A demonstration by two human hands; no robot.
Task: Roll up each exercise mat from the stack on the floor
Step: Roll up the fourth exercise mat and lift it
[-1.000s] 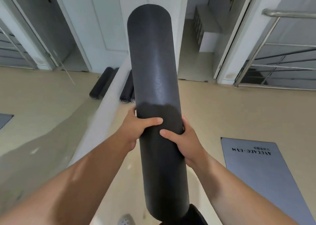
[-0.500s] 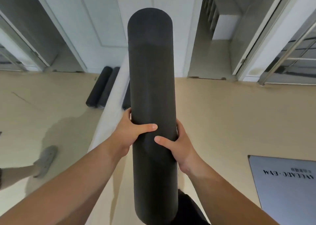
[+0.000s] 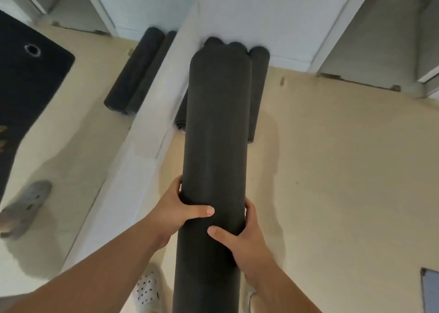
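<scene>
Left hand (image 3: pixel 175 211) and right hand (image 3: pixel 245 241) hold the rolled mat (image 3: pixel 215 134) off the floor (image 3: pixel 332 170), fingers (image 3: pixel 202 211) curled round it, far end over the stored rolls (image 3: pixel 259 75) at the floor's far edge; stowing step, apparently, next requiring a level lowering beside them.

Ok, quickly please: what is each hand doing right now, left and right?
Left hand: closed, gripping the rolled mat.
Right hand: closed, gripping the same rolled mat, a little nearer the person.

Beige floor (image 3: pixel 332 170) with a few dark specks, white wall (image 3: pixel 273 15) at the far end, open doorway (image 3: pixel 380 39) off to the right.
</scene>
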